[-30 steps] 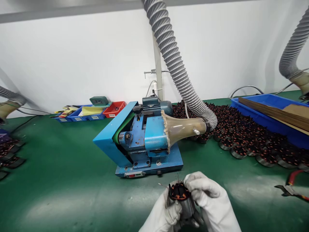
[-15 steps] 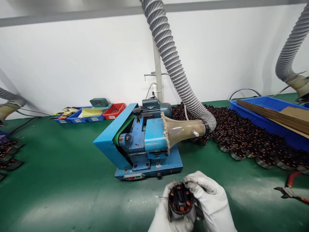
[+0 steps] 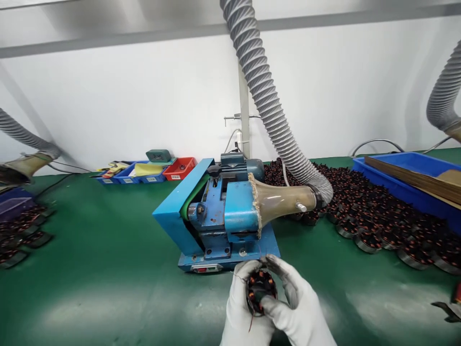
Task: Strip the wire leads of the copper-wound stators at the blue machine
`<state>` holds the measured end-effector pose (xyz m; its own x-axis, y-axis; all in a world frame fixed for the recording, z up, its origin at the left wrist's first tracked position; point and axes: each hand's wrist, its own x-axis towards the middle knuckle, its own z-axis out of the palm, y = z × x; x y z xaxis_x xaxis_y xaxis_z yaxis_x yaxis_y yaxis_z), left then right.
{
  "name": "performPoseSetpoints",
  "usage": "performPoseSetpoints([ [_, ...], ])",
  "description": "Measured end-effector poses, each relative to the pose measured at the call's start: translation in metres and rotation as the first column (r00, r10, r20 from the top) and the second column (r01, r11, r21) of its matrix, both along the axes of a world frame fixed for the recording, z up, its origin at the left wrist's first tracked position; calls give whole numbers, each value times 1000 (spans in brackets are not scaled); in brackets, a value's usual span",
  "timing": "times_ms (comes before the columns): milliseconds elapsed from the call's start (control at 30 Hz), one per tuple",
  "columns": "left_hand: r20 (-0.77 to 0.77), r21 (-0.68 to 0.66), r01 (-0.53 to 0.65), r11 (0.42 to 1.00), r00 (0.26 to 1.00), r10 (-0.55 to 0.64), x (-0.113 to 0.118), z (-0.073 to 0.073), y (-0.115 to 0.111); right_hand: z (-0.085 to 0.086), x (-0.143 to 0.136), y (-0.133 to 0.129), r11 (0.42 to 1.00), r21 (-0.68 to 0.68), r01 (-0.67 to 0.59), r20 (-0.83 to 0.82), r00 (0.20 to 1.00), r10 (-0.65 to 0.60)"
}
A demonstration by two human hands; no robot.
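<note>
Just in front of the blue machine [image 3: 242,211], above the green surface [image 3: 118,240], a wound ring [image 3: 251,294] with copper coils is held between two white-gloved hands, its open end tilted up toward the camera. By the left hand [image 3: 239,305] it is gripped around its far-left side. By the right hand [image 3: 302,302] the near rim is touched with the thumb, while the bent fingers are arched over its right side toward the far edge; whether a wire is pinched there cannot be told. A thin wire [image 3: 250,323] is left hanging from the near rim. To the machine's clear funnel [image 3: 284,199] a grey hose [image 3: 266,96] is joined. On the right, many similar rings [image 3: 378,218] are massed beside a blue tray [image 3: 425,161], in which cardboard [image 3: 406,175] is laid. Behind, to the left, a red bin [image 3: 176,175] is set next to blue bins [image 3: 148,179].
</note>
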<state>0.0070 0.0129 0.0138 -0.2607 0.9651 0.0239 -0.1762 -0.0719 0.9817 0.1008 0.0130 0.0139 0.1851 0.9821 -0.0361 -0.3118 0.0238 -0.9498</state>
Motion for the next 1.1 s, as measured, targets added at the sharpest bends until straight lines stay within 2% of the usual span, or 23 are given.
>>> performPoseSetpoints([
  [100, 51, -16, -56, 998, 997, 57, -2, -11, 10, -10, -17, 9, 999, -23, 30, 140, 990, -26],
  [200, 179, -96, -30, 995, 983, 47, -6, -22, 22, -15, -26, 23, 999, -38, 38, 293, 956, -25],
  [300, 270, -120, -24, 992, 961, 56, -6, -28, 36, -14, -32, 36, 998, -42, 37, 353, 935, -20],
  [400, 292, -96, -22, 995, 955, 49, -5, -27, 48, -8, -35, 46, 999, -16, 48, 378, 925, -39],
  [567, 267, -54, 26, 998, 964, -11, -6, -16, 58, 1, -34, 54, 999, -22, 49, 454, 891, -34],
  [667, 244, -45, 64, 997, 969, -51, -11, -15, 54, -1, -35, 51, 998, -13, 59, 494, 868, -45],
  [733, 218, -73, 78, 994, 974, -61, -16, -20, 44, -8, -36, 44, 996, -13, 84, 529, 846, -64],
  [867, 223, -168, -32, 985, 972, 69, -21, -34, 23, -29, -35, 27, 991, -20, 133, 535, 839, -102],
  [933, 193, -157, -20, 987, 980, 50, -21, -35, 23, -34, -35, 27, 991, -49, 127, 496, 864, -86],
  [1033, 116, -109, 68, 992, 992, -55, -19, -27, 36, -27, -35, 37, 990, -109, 91, 417, 908, -38],
  [1100, 109, -93, 62, 994, 993, -52, -17, -20, 47, -18, -37, 47, 990, -120, 77, 384, 923, -25],
])
